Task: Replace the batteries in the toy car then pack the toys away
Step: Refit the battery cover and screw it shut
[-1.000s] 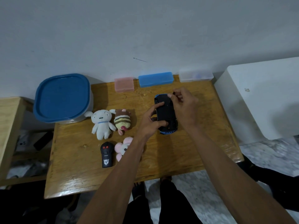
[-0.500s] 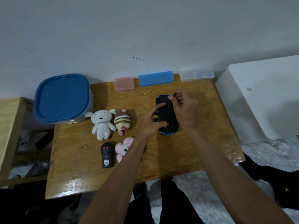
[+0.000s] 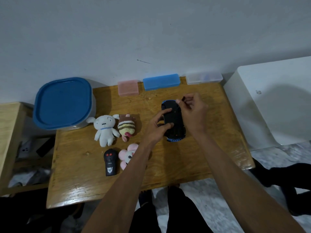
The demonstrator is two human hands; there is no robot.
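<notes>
I see the black-bottomed blue plastic toy car (image 3: pixel 174 122) lying upside down on the worn wooden table (image 3: pixel 193 158), right of centre, nose toward the wall. My left hand (image 3: pixel 157 126) grips it from the left: the index finger stretches across the underside, the thumb curls onto the near part of the chassis, and the other fingers wrap the left flank. My right hand (image 3: pixel 193 111) sits at the car's far right corner, thumb and forefinger pinched together on a small thin dark tool (image 3: pixel 182 99); I cannot tell what it is.

Left of the car lie a white plush doll (image 3: pixel 104 130), a striped brown and yellow plush (image 3: pixel 126 127), a pink plush (image 3: pixel 127 154) and a black remote control with red buttons (image 3: pixel 110 162). Behind the car, along the wall, stand a pink box (image 3: pixel 128 87), a blue box (image 3: pixel 161 81) and a clear box (image 3: pixel 204 78).
</notes>
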